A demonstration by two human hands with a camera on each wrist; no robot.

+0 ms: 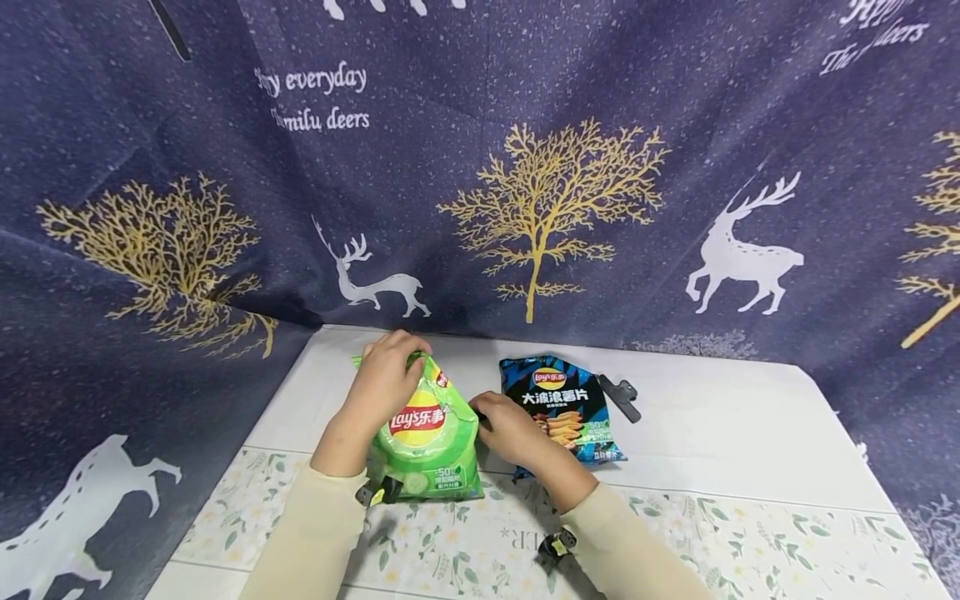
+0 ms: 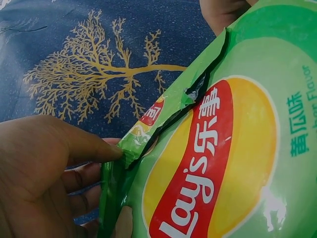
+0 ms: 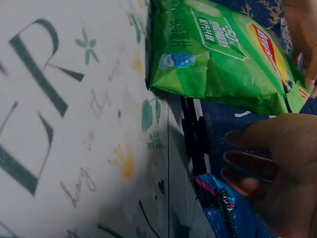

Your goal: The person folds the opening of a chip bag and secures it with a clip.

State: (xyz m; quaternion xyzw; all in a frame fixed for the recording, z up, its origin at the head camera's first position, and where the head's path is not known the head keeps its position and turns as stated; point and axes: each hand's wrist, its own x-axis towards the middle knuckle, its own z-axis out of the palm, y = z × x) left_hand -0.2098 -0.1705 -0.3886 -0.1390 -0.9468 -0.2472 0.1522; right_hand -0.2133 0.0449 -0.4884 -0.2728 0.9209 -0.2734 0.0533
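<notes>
A green Lay's chip bag (image 1: 431, 442) stands on the table, its top edge folded over into a flap (image 2: 163, 109) with a small torn gap. My left hand (image 1: 390, 375) holds the bag's top left corner, with the thumb on the flap in the left wrist view. My right hand (image 1: 513, 429) is at the bag's right edge, its fingers (image 3: 252, 163) slightly bent and nothing between them and the thumb. A black clip (image 3: 195, 136) lies beyond those fingers, between the green bag and a blue chip bag (image 1: 555, 408).
Another black clip (image 1: 622, 398) lies against the blue bag's right side. A floral-patterned cloth strip (image 1: 660, 533) runs across the front of the white table (image 1: 735, 417). Dark blue fabric (image 1: 600, 83) with deer and trees hangs behind and at the left.
</notes>
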